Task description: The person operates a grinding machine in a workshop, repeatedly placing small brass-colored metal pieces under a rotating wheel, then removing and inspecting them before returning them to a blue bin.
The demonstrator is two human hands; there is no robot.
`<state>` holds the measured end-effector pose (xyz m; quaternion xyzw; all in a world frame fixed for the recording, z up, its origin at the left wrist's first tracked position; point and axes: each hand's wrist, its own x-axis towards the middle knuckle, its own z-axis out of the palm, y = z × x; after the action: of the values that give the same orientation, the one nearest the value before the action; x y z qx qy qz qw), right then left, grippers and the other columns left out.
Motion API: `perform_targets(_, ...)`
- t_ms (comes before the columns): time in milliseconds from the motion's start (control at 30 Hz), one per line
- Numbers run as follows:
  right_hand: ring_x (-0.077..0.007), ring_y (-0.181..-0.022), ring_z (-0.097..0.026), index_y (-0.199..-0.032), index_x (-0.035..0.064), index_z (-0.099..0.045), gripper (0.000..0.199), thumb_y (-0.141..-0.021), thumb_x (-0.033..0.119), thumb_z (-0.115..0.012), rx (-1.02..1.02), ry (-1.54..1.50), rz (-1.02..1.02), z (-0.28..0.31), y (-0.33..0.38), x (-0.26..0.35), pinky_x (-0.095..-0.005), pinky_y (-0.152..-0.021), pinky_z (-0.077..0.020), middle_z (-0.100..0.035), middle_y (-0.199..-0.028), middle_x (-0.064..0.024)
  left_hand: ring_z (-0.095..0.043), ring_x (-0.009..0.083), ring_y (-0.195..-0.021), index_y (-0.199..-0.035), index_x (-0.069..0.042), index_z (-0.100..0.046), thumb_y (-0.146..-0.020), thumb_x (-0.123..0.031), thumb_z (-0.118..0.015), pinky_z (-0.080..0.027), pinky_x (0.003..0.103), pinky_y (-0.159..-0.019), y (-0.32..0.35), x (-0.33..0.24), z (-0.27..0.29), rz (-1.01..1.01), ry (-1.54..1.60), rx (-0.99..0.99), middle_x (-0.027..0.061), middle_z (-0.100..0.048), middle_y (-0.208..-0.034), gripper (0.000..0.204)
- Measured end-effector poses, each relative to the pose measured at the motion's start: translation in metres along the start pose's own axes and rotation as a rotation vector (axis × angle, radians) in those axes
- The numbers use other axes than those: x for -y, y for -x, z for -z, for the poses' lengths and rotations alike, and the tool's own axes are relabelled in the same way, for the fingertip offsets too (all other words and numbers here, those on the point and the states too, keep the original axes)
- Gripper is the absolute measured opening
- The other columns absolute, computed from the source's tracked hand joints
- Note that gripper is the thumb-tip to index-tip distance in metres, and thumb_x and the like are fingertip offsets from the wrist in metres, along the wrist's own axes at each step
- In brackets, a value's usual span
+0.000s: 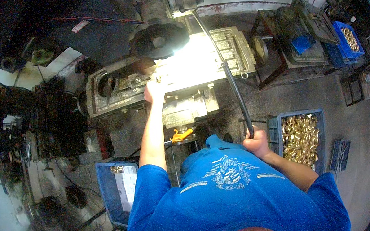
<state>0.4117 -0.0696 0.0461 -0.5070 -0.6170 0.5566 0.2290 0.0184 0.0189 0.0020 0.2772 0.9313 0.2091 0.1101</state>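
My right hand (257,141) is wrapped round the black grip at the lower end of a long metal lever (232,79). The lever slopes up to the head of a drill-press-like machine (159,35). My left hand (155,90) reaches to the front edge of the machine's slotted metal table (237,50), beside the brightest patch of light. Its fingers look curled in, but glare and shadow hide what they hold. The dark round machine head hangs just above and beyond this hand.
At my right stands a blue crate (323,126) of shiny brass-coloured parts. A second blue crate (104,185) is at my left. An orange-handled tool (182,135) rests on a small stand below the table. Farther right, a blue bin (355,42) holds similar parts. Dark machinery (52,121) fills the left.
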Motion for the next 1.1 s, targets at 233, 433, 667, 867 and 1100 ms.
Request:
perform_targets(233,-0.0089,-0.054,-0.041,-0.068,0.008,-0.045,0.014,-0.063,0.014,-0.057,-0.012,-0.005,0.018,-0.004,-0.006,-0.006,-0.0276,-0.047,-0.0345,-0.043,-0.058,0.0029,-0.064,0.0301,-0.074,-0.073,-0.006,-0.067,-0.066,-0.052,-0.064,-0.05,0.039,-0.064,-0.001,0.003,-0.002,-0.01,0.02,-0.012,0.0141,-0.066,-0.078,0.047)
perform_targets(433,-0.0089,-0.054,-0.041,-0.067,0.0077,-0.044,0.014,-0.063,0.013,-0.057,-0.019,-0.021,-0.002,-0.005,-0.008,-0.003,-0.0275,-0.048,-0.0344,-0.042,-0.059,0.0031,-0.064,0.0299,-0.073,-0.072,-0.006,-0.067,-0.066,-0.053,-0.064,-0.05,0.039,-0.064,-0.002,0.004,-0.004,-0.002,-0.008,-0.023,0.0137,-0.066,-0.077,0.047)
perform_targets(667,-0.0088,-0.055,-0.042,-0.069,0.0076,-0.046,0.014,-0.063,0.013,-0.057,0.039,-0.12,0.034,-0.005,-0.015,-0.018,-0.0277,-0.048,-0.035,-0.042,-0.06,0.0033,-0.065,0.0295,-0.074,-0.073,-0.006,-0.067,-0.068,-0.056,-0.061,-0.051,0.039,-0.065,-0.002,0.003,-0.004,0.015,-0.01,-0.018,0.0139,-0.066,-0.078,0.05)
perform_targets(867,-0.0098,-0.055,-0.044,-0.068,0.0072,-0.047,0.013,-0.062,0.013,-0.057,-0.019,0.017,0.046,-0.007,-0.02,-0.025,-0.0286,-0.049,-0.0373,-0.044,-0.059,0.0013,-0.065,0.029,-0.074,-0.072,-0.006,-0.067,-0.067,-0.057,-0.063,-0.05,0.039,-0.065,0.001,0.001,-0.003,0.012,0.025,-0.01,0.0139,-0.066,-0.077,0.051)
perform_targets(1100,-0.0112,-0.054,-0.045,-0.067,0.0064,-0.047,0.014,-0.062,0.015,-0.057,-0.002,-0.022,0.093,-0.008,-0.023,-0.03,-0.0305,-0.048,-0.0382,-0.045,-0.057,-0.0009,-0.065,0.0287,-0.074,-0.072,-0.007,-0.068,-0.067,-0.056,-0.064,-0.05,0.039,-0.065,-0.002,0.005,-0.006,0.031,0.037,-0.014,0.0136,-0.066,-0.078,0.05)
